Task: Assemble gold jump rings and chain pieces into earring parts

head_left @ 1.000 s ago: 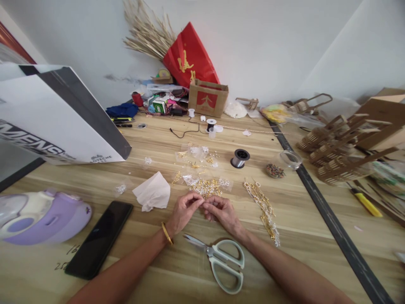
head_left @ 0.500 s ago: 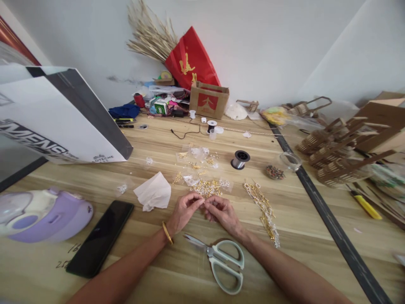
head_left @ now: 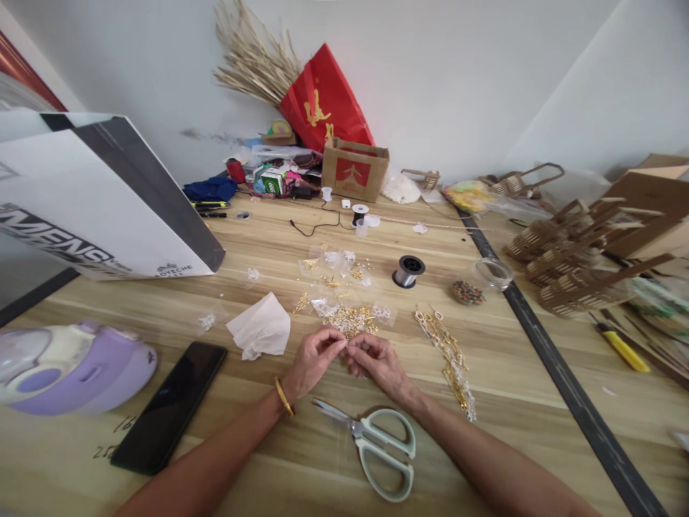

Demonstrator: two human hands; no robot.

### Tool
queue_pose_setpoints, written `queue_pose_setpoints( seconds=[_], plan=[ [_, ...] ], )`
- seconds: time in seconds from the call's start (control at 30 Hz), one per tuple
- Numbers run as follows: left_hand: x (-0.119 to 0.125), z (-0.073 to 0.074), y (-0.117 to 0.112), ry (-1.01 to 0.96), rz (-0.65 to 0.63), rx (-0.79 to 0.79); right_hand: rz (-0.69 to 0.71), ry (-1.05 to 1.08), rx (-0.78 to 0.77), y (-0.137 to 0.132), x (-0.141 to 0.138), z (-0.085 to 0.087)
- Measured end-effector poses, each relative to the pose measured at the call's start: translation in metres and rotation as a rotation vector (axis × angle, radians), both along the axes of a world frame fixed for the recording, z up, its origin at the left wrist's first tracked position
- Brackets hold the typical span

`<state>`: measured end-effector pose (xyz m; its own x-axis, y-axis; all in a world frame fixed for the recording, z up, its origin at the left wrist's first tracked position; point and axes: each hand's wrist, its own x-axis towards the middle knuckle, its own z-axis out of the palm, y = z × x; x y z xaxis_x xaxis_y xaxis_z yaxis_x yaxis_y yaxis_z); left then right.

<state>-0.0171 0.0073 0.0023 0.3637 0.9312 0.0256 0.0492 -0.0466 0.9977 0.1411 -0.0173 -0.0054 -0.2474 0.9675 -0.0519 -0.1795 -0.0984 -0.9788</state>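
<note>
My left hand and my right hand meet fingertip to fingertip, both closed in a pinch. Whatever lies between the fingers is too small to make out. Just beyond them is a heap of gold and silver beads on clear plastic. To the right of my right hand lies a bunch of gold and silver beaded strands. Scissors with pale green handles rest below my hands, blades pointing left. A crumpled white tissue is beside my left hand.
A spool of wire and a tipped clear jar of dark beads stand right of the heap. At left are a black phone, a purple device and a large white bag. Small woven baskets crowd the right.
My hands keep the same pinched pose at the same spot. The view has shifted very slightly; nothing on the table has visibly moved.
</note>
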Motion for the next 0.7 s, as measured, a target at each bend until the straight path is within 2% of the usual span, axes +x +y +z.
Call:
queue_pose_setpoints(
  seconds=[0.7],
  plan=[
    [0.0006, 0.0063, -0.0006, -0.006, 0.029, -0.023, 0.018, -0.026, -0.005, 0.0005, -0.0004, 0.0014]
  ],
)
